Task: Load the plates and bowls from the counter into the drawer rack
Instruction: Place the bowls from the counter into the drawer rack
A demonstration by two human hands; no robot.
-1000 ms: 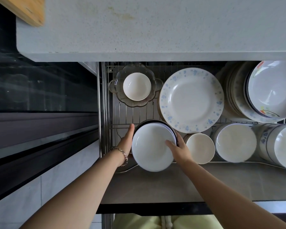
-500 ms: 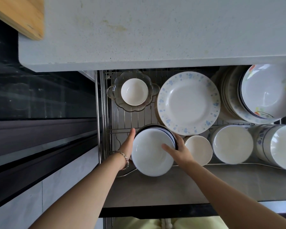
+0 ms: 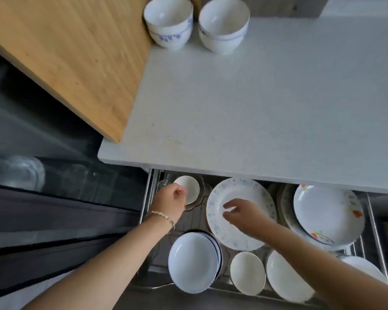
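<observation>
Two stacks of white bowls with blue patterns stand at the back of the counter, the left stack (image 3: pixel 168 22) and the right stack (image 3: pixel 223 24). Below, the wire drawer rack (image 3: pixel 147 198) is pulled out. A stack of blue-rimmed bowls (image 3: pixel 194 261) sits at its front left, free of both hands. My left hand (image 3: pixel 170 202) hovers empty, fingers loosely curled, beside a small white bowl (image 3: pixel 190 190). My right hand (image 3: pixel 242 212) is empty with fingers apart above a blue-flowered plate (image 3: pixel 240 220).
A wooden cutting board (image 3: pixel 70 57) covers the counter's left part, overhanging a dark sink. The white counter (image 3: pixel 267 113) stretches between the bowls and the drawer. The rack also holds floral plates (image 3: pixel 327 213) at right and white bowls (image 3: pixel 248 272) along the front.
Both hands have let go of the blue-rimmed bowl stack and risen away from it. The view has tilted up, bringing the counter and its two bowl stacks into sight.
</observation>
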